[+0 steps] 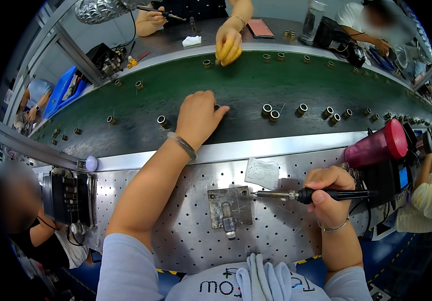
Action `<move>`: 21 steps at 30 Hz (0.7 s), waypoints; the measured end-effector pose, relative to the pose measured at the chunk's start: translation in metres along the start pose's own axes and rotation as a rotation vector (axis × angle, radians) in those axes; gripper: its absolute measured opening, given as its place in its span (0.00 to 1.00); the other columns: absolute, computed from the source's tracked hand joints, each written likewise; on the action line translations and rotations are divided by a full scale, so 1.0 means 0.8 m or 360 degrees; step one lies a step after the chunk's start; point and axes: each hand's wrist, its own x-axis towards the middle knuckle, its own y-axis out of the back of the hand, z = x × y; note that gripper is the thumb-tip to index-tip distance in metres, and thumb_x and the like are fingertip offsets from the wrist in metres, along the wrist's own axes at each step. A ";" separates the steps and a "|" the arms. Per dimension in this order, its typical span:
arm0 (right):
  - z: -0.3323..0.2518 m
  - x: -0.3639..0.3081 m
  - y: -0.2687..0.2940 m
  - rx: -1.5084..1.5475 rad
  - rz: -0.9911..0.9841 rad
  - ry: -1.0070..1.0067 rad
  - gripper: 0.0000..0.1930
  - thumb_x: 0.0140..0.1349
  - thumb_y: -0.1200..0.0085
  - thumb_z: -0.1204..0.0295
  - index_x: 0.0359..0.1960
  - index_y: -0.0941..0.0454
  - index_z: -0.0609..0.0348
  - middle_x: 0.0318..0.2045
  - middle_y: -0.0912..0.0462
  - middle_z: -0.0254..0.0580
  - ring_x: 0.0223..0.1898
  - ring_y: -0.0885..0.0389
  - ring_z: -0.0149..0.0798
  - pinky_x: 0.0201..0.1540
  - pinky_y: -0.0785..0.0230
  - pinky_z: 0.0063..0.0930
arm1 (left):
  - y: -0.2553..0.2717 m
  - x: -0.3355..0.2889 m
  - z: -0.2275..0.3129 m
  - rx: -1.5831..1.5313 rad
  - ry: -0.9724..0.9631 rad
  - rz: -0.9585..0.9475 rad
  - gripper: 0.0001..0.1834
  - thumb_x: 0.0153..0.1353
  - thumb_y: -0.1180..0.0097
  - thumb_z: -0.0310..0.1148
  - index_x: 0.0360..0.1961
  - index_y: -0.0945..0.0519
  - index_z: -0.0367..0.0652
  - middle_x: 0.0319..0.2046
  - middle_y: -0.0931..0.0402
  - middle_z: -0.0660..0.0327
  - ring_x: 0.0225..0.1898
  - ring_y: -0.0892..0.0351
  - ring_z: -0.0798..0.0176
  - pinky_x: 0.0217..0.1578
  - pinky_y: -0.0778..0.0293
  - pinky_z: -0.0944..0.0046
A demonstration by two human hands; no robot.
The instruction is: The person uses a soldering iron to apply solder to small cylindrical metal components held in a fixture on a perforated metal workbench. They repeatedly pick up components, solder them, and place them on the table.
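Looking down from the head camera, a person sits at a perforated metal bench [186, 236] beside a green conveyor belt [246, 95]. The left hand [198, 118] reaches out over the belt, fingers curled down onto a small ring-shaped part [217, 107] that is mostly hidden under the fingertips; whether it is gripped or only touched cannot be told. The right hand [326, 193] is closed around a soldering iron [306, 195], held level with its tip pointing left toward a small metal jig [230, 206] on the bench. The jig looks empty, so soldering seems not yet begun on this piece. More ring parts [271, 113] lie scattered along the belt. A pale pad [262, 173] lies near the jig. Across the belt, another worker's yellow-gloved hand [228, 47] touches a part.
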 end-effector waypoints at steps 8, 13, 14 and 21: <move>-0.001 -0.001 0.002 -0.0029 0.0045 0.0037 0.07 0.48 0.39 0.81 0.28 0.25 0.66 0.20 0.23 0.43 0.19 0.27 0.29 0.23 0.36 0.19 | 0.099 -0.068 0.045 -0.2099 0.0696 -0.1060 0.10 0.48 0.36 0.23 0.34 0.18 0.32 0.31 0.22 0.57 0.34 0.23 0.67 0.38 0.28 0.72; 0.000 -0.002 -0.008 -0.0060 0.0039 -0.0015 0.08 0.48 0.37 0.78 0.28 0.25 0.64 0.19 0.23 0.41 0.20 0.27 0.28 0.25 0.37 0.18 | 0.105 -0.111 0.044 -0.2582 0.0655 -0.1428 0.14 0.47 0.35 0.24 0.38 0.18 0.31 0.34 0.23 0.53 0.35 0.25 0.65 0.38 0.30 0.70; 0.001 -0.002 -0.010 -0.0063 0.0032 -0.0033 0.08 0.48 0.37 0.78 0.28 0.25 0.64 0.20 0.23 0.41 0.20 0.27 0.28 0.25 0.37 0.18 | 0.102 -0.114 0.043 -0.2656 0.0641 -0.1485 0.14 0.47 0.35 0.23 0.38 0.18 0.31 0.34 0.23 0.52 0.35 0.25 0.65 0.38 0.30 0.70; 0.009 -0.004 -0.006 -0.0058 -0.0186 0.0060 0.10 0.43 0.36 0.81 0.28 0.22 0.67 0.21 0.21 0.42 0.21 0.25 0.35 0.26 0.35 0.23 | 0.092 -0.115 0.037 -0.2736 0.0641 -0.1600 0.17 0.46 0.34 0.22 0.40 0.19 0.30 0.36 0.23 0.52 0.36 0.25 0.65 0.39 0.30 0.70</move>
